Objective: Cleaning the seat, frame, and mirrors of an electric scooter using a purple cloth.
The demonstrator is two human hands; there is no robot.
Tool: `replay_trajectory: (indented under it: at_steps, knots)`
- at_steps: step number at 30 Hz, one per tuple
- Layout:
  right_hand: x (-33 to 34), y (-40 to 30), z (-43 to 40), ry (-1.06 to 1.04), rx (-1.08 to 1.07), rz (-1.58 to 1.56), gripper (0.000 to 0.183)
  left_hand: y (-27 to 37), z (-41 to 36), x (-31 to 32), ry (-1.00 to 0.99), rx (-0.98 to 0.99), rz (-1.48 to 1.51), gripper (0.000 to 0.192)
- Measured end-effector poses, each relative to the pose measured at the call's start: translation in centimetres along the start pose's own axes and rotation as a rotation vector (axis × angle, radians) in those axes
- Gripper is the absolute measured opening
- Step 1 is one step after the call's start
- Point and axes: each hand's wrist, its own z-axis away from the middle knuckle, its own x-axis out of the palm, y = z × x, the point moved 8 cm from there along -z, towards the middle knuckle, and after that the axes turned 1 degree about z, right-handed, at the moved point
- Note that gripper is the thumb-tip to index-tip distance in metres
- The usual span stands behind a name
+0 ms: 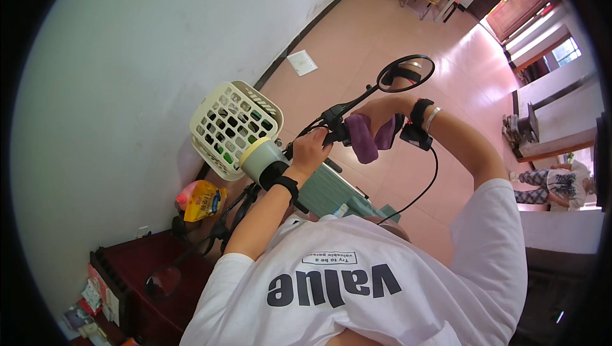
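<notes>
Before me stands a two-wheeled scooter with a black handlebar [337,131]. My right hand [380,110] presses a purple cloth [366,139], which is wrapped around the grip at the bar's right end. Close beside it, my left hand [308,152] is closed around the black part of the bar near the lever. Between the hands a round rear-view mirror [406,74] rises on a black stem, and the right wrist shows through or in its glass. A grey round housing with a yellow rim [263,157] sits by my left wrist. The grip under the cloth is hidden.
A cream plastic basket [234,126] holds several items at the scooter's front. A yellow bag [205,201] stands by the wall. A dark red cabinet [143,255] is at lower left. A black cable [432,181] hangs under my right arm. Another person [554,185] is at far right.
</notes>
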Motion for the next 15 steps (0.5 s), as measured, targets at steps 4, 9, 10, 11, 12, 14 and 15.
replay_trajectory:
  at_steps: [4, 9, 10, 11, 12, 14, 15]
  knots:
    - [-0.6, -0.9, 1.5, 0.314, 0.094, 0.251, 0.061, -0.2, 0.3, 0.0, -0.019, -0.03, -0.01, 0.021]
    - [0.1, -1.4, 3.0, 0.785, 0.03, 0.467, 0.058, -0.4, 0.5, 0.1, -0.025, -0.05, -0.007, 0.021]
    - [0.4, -1.8, 3.2, 0.841, 0.04, 0.504, 0.056, -0.5, 0.5, 0.1, -0.029, -0.055, -0.001, 0.02]
    - [1.1, -1.8, 3.0, 0.844, 0.041, 0.5, 0.056, -0.6, 0.6, 0.1, -0.033, -0.06, 0.004, 0.02]
    - [1.3, -1.8, 3.5, 0.985, 0.043, 0.588, 0.054, -0.5, 0.6, 0.2, -0.039, -0.053, 0.006, 0.02]
    - [2.3, -2.1, 4.3, 1.193, 0.057, 0.672, 0.053, -0.5, 0.5, 0.3, -0.044, -0.059, 0.001, 0.02]
    - [2.8, -2.0, 4.0, 1.197, 0.06, 0.671, 0.053, -0.4, 0.4, 0.3, -0.046, -0.054, 0.001, 0.02]
